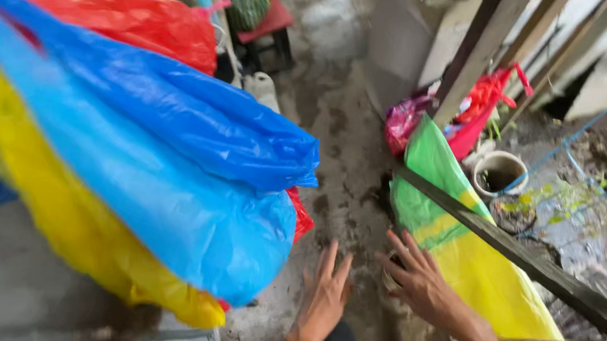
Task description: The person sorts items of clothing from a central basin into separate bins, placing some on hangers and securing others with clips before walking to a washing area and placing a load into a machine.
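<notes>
My left hand (324, 297) reaches forward low over the muddy ground, fingers spread, holding nothing; a gold bracelet sits on its wrist. My right hand (422, 281) is beside it, fingers apart, hovering over a small round pot (391, 278) that it mostly hides. I cannot tell whether it touches the pot. A green and yellow plastic sack (457, 240) lies just right of my right hand. Large blue (188, 177), yellow (53, 201) and red (138, 21) plastic bags hang at the left, above my left hand.
A dark wooden beam (514, 249) slants across the sack. A white pot (499, 171) and pink and red bags (459, 117) lie at right, with blue cords and small plants. A red stool (267, 32) stands far back. Wet muddy ground (343, 150) runs up the middle.
</notes>
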